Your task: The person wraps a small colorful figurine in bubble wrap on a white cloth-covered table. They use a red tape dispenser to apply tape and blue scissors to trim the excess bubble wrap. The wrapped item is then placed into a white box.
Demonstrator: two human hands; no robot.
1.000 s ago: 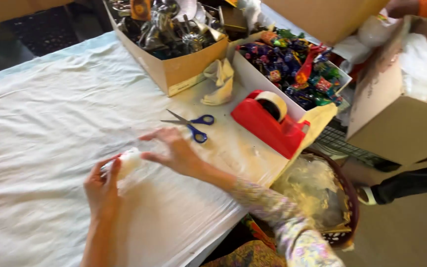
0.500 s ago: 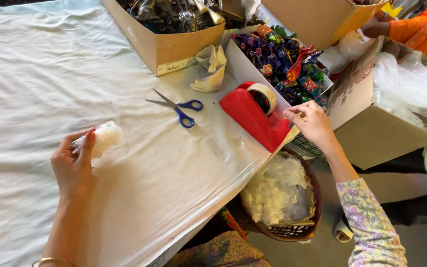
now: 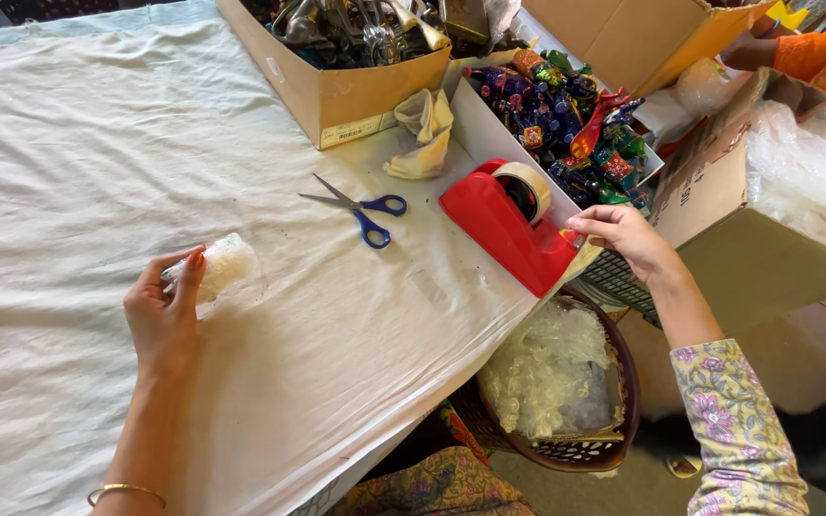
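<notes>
We note the small bubble-wrapped bundle on the white cloth, grasped by our left hand, fingers curled round it. Well off to its right, our right hand pinches at the front end of the red tape dispenser. Blue-handled scissors lie between both hands.

I have a single head view, looking steeply down from above the table, fairly close. It faces forward over the left hand, with cardboard boxes beyond it. To the right of the right hand the floor shows.
</notes>
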